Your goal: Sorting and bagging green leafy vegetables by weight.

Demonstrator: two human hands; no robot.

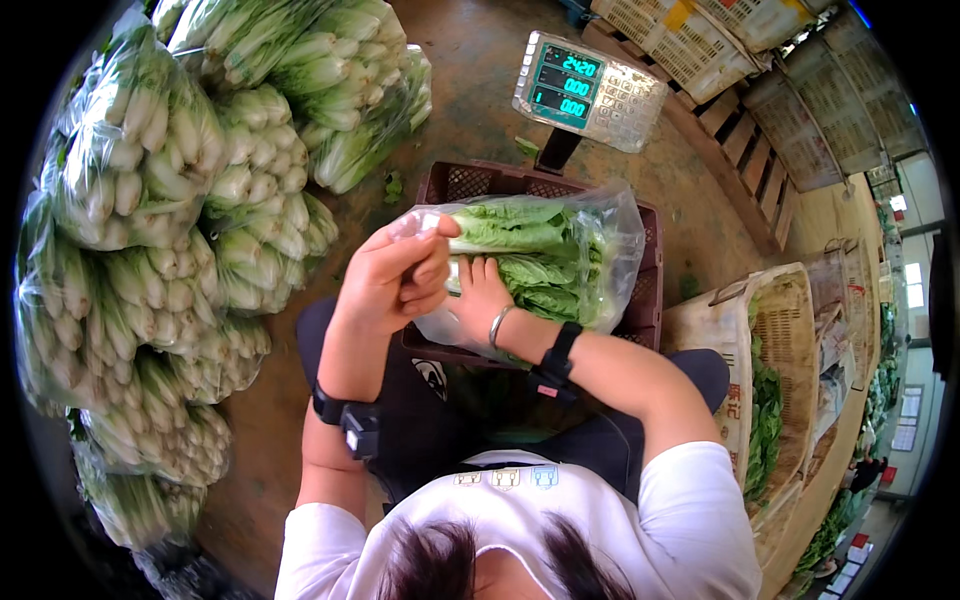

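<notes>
A clear plastic bag (628,225) full of green leafy heads, which look like romaine lettuce (517,229), lies in a maroon plastic crate (651,300) before me. My left hand (401,274) is raised at the bag's left end, its fingers curled and pinching the edge of the plastic. Palm down, my right hand (480,296) rests on the white stem ends of the lettuce with its fingers apart. Leaves fill the bag's right part under the film. Behind the crate stands a scale's display head (589,90) with lit digits and a keypad; its weighing platform is hidden.
Bagged white-stemmed greens (135,172) are piled along the left. A wooden pallet (739,142) with plastic baskets (682,45) stands at the back right. At right, close to my arm, is a large dirty-white basket (780,390) holding green leaves. Loose leaf scraps (392,186) lie on the floor.
</notes>
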